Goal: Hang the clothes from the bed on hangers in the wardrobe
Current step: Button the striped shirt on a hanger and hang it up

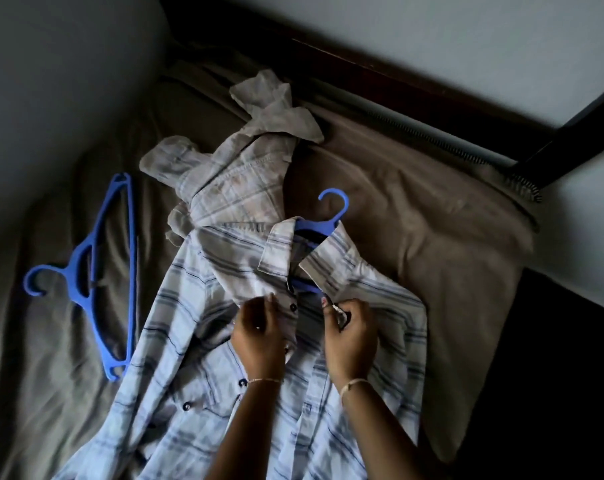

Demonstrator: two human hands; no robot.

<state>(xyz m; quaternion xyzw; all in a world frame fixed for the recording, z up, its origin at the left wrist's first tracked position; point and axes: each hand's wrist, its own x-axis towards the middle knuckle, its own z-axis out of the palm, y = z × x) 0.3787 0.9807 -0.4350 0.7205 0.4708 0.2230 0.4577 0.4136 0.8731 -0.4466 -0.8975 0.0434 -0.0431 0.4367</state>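
A pale blue striped shirt (pixel 189 375) lies face up on the bed, with a blue hanger (pixel 331 216) inside its collar; only the hook and part of the bar show. My left hand (pixel 259 337) pinches the left button placket just below the collar. My right hand (pixel 350 336) grips the right front edge beside it. A second, beige plaid shirt (pixel 234 174) lies crumpled above the striped one. Another blue hanger (pixel 96 271) lies flat on the bed to the left.
The bed is covered with a brown sheet (pixel 414 209). A dark wooden bed frame (pixel 397 84) runs along the wall at the top right. A pale pillow or wall (pixel 51 81) fills the upper left. No wardrobe is in view.
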